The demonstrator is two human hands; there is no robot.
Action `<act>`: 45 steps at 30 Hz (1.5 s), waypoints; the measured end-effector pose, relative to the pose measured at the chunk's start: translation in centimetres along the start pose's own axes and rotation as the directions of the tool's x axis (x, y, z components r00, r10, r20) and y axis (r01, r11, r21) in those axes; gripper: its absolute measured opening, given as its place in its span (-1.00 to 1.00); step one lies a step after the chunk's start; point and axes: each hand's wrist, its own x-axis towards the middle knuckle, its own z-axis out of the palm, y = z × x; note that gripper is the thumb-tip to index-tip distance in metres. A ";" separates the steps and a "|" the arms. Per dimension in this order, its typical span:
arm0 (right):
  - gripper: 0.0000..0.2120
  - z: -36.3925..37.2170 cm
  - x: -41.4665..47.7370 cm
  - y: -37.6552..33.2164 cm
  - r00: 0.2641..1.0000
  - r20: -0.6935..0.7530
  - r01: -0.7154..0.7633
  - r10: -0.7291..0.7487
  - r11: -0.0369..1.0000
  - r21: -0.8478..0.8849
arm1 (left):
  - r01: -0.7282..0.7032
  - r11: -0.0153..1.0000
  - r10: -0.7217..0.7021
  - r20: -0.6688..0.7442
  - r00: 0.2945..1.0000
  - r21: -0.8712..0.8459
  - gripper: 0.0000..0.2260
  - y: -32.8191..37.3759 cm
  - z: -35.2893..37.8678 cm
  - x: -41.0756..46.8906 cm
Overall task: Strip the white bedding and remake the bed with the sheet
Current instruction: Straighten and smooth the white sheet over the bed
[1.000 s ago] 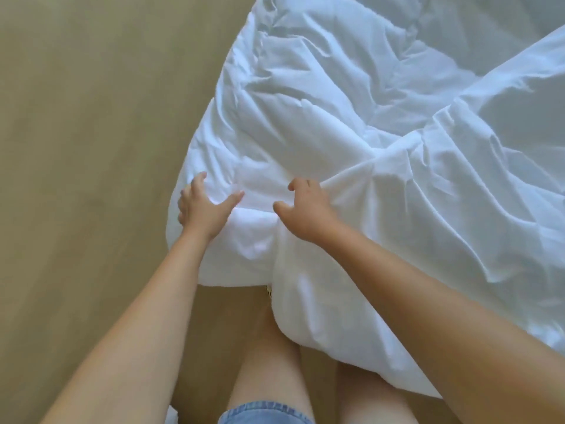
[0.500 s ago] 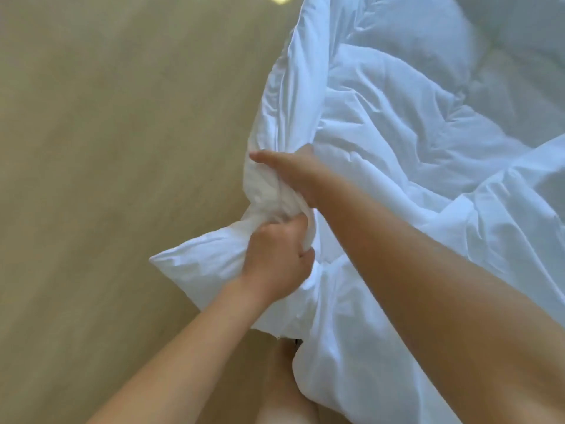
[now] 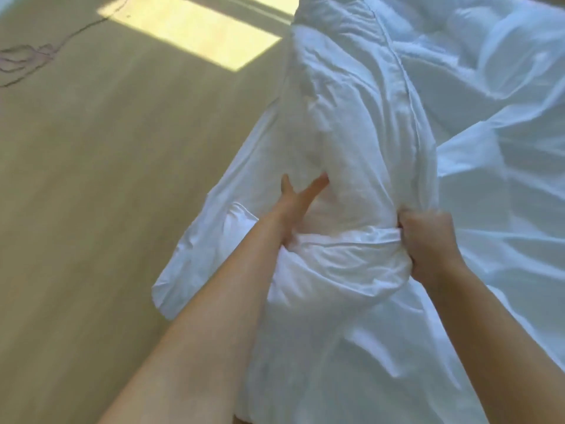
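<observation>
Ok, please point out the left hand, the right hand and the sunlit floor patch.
left hand [image 3: 297, 205]: head view, base of spread fingers
right hand [image 3: 428, 243]: head view, back of the fist
sunlit floor patch [image 3: 195, 29]: head view, its middle

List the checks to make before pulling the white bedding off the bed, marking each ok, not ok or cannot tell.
1. Right hand grips white bedding: ok.
2. Left hand has a grip: not ok, visible fingers lie straight.
3. Bedding gathered: not ok, much spreads rightward.
4. Floor alongside free: ok, cord lies apart.
5. What lies under the hanging edge: cannot tell, hidden.
</observation>
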 end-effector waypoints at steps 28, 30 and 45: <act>-0.45 -27.5 -1.1 7.5 0.880 0.300 0.468 -0.369 0.555 -0.688 | 0.033 0.893 0.189 -0.441 0.877 0.449 -0.10 -5.4 25.7 -7.3; -0.44 -22.7 -0.9 6.4 0.824 0.442 0.566 -0.354 0.485 -0.666 | -0.008 0.989 0.065 -0.390 0.918 0.148 -0.09 -5.5 23.5 -5.5; 0.07 -0.6 16.6 3.0 0.987 0.103 0.083 0.126 0.156 -0.984 | -0.121 0.990 0.122 0.016 0.992 -0.076 -0.91 -4.9 21.3 1.7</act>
